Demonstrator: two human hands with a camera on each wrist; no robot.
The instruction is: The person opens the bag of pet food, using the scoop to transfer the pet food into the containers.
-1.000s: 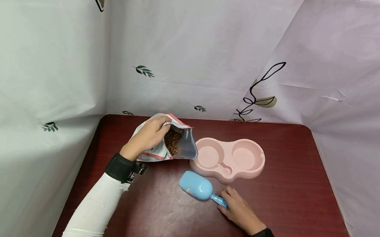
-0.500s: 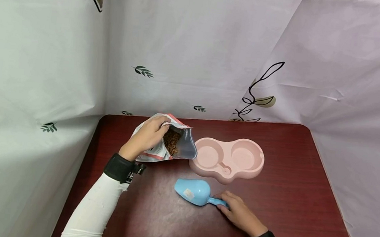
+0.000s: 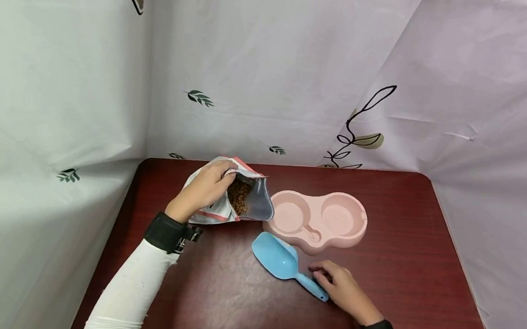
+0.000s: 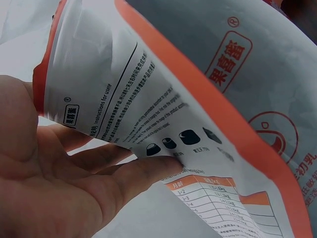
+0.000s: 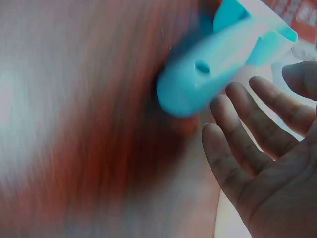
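Observation:
A white pet food bag [image 3: 214, 216] with orange-red edges lies tipped at the back left of the table, its mouth facing right. Brown kibble [image 3: 238, 196] shows inside. My left hand [image 3: 205, 188] grips the bag's upper side near the mouth; in the left wrist view, the thumb [image 4: 148, 171] lies over the printed panel and the other fingers pass behind it. The blue scoop [image 3: 278, 258] rests on the table, hollow side up, handle toward the lower right. Beside that handle is my right hand [image 3: 339, 286], fingers loosely bent and holding nothing. The right wrist view shows these fingers [image 5: 257, 129] spread apart.
A pink double bowl [image 3: 315, 239] with two round hollows stands just right of the bag, behind the scoop. The dark red wooden table [image 3: 404, 236] meets pale hanging cloth [image 3: 263, 69] along its back and sides.
The scoop has rolled from hollow side down to hollow side up and swung so its handle points lower right. My right hand has let go of the handle. The left hand stays put.

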